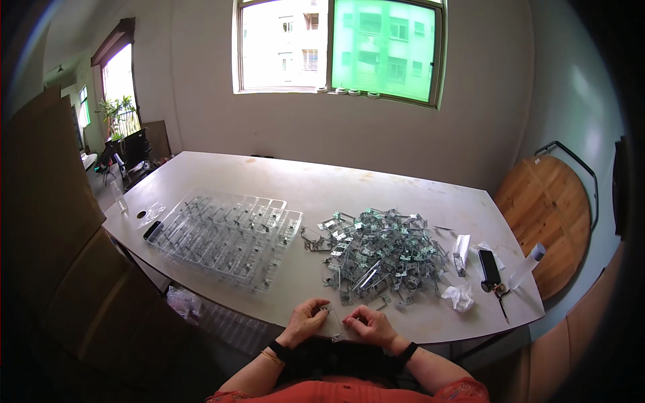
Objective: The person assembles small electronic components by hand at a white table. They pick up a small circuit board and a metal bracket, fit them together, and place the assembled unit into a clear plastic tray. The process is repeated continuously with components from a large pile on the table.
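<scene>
At the table's near edge, my left hand [306,324] pinches one end of a small, thin metal bracket [337,338] between thumb and fingertips. Just right of it, my right hand [371,326] has its thumb and fingers pressed together close to the bracket's other side. Whatever those right fingertips hold is too small to make out. A large heap of similar grey metal brackets [386,258] lies tangled beyond both hands. To the left of the heap sit stacked clear plastic trays [285,232] with small metal parts in their rows of compartments.
On the white table [322,174], crumpled tissue [459,296], a white packet [461,254], a black phone [490,266] and a clear bottle [526,267] stand right of the heap. A round wooden tabletop [547,221] leans at the right wall. Cardboard [50,201] rises on the left.
</scene>
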`<move>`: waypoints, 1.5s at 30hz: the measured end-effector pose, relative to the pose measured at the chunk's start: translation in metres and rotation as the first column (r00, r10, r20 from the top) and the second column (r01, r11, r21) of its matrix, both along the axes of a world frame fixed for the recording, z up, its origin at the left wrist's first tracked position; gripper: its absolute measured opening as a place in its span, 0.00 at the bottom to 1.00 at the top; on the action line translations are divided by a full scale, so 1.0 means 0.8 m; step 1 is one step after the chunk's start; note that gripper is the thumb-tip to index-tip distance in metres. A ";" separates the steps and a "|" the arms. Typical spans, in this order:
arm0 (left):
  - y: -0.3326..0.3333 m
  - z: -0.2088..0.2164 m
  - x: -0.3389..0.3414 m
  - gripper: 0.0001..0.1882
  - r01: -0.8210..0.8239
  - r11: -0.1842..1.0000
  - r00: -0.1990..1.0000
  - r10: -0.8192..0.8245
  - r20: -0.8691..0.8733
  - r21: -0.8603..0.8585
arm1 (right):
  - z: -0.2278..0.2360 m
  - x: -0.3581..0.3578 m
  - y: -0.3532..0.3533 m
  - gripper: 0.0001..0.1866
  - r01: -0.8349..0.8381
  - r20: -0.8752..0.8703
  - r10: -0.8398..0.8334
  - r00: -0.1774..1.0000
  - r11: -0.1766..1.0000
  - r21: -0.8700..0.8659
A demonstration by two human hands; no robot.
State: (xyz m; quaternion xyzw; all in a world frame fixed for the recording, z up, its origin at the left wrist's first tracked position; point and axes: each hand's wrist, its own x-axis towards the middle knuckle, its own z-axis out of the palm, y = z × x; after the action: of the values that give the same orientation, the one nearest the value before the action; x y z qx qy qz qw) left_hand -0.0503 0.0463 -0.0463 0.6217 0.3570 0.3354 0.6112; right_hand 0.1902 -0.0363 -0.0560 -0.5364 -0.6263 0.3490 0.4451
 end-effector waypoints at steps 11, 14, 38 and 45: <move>0.005 -0.018 0.001 0.15 -0.041 0.997 0.998 0.045 0.048 -0.065 | 0.001 -0.013 -0.002 0.10 -0.027 -0.019 0.027 0.999 0.999 -0.023; -0.001 -0.015 0.003 0.14 -0.063 0.997 0.995 0.066 0.073 -0.036 | 0.007 -0.015 -0.005 0.10 -0.010 0.023 0.010 1.000 1.000 -0.003; -0.017 0.008 0.024 0.10 -0.143 0.980 0.981 0.159 -0.108 0.140 | 0.029 -0.013 -0.010 0.07 -0.064 0.083 0.070 0.994 0.995 -0.077; -0.021 -0.003 0.027 0.11 -0.154 0.894 0.974 0.208 -0.085 0.420 | 0.038 -0.016 -0.011 0.07 -0.063 -0.009 0.063 0.998 0.996 -0.063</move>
State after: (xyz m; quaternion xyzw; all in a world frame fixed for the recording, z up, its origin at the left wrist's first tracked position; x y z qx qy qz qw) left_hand -0.0289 0.0297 -0.0487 0.7203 0.3735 0.4178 0.4088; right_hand 0.1772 -0.0448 -0.0256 -0.5291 -0.6298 0.3846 0.4189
